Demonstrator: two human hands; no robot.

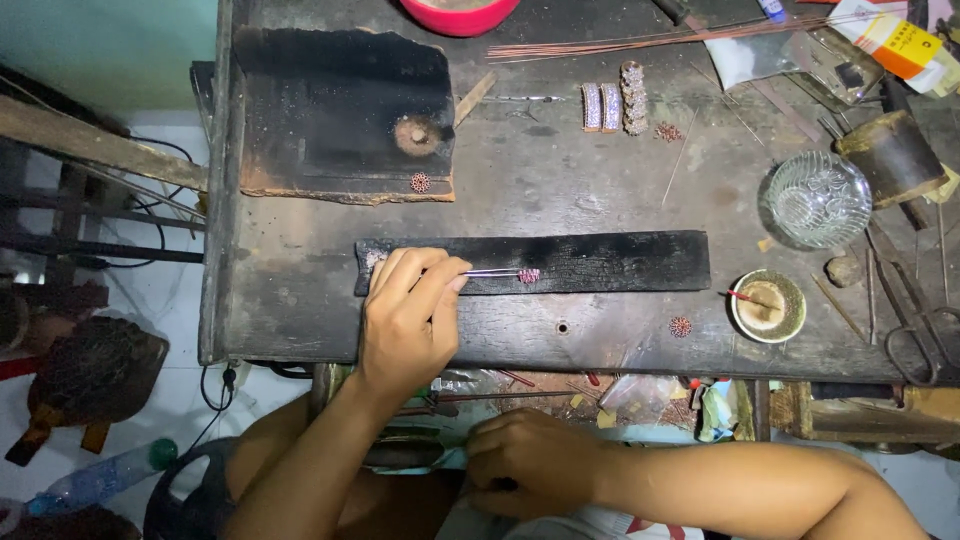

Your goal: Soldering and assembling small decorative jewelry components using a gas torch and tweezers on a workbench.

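Now the left hand (405, 320) pinches tweezers (492, 272) whose tips hold a small pink beaded ornament (528, 275) on a charred wooden strip (610, 262).

Just right of the left hand's fingertips, the ornament rests on the strip, well apart from the right hand (530, 462), which lies curled below the counter (300, 300) edge; whether it grips anything cannot be told. Worn, dark and scratched, the counter stands over a pale floor. A burnt block (330, 110) carries one round rosette (420, 182) near its lower edge; another rosette (680, 326) lies on the bare counter. A cut-glass bowl (818, 199) looks empty. A small round dish (767, 306) holds pale paste and a red-tipped stick. A red bowl (460, 14) shows at the top edge, contents unclear.
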